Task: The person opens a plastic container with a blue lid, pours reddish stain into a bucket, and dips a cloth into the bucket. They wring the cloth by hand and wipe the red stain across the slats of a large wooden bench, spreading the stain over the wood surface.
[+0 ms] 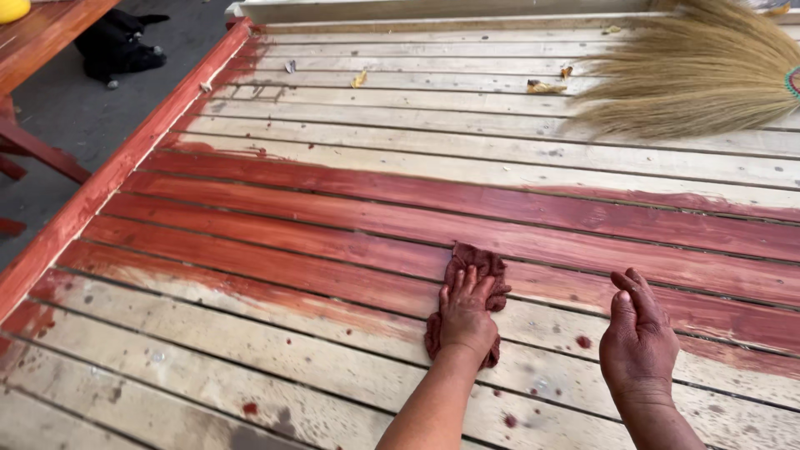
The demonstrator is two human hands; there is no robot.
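My left hand (465,315) presses flat on a red-stained rag (479,264) lying on a slatted wooden platform (350,133). The rag sits at the near edge of a band of red-brown stain (333,225) that runs across the middle slats. My right hand (637,333) rests on its edge on the slats to the right of the rag, fingers together and slightly curled, holding nothing. Both hands are stained red. The far slats and the near slats are bare pale wood with red drips.
A straw broom head (692,71) lies on the far right slats, with dry leaf scraps (360,79) nearby. A red-stained rail (108,179) borders the platform on the left. Beyond it are grey ground, a red wooden bench (37,37) and a black animal (117,46).
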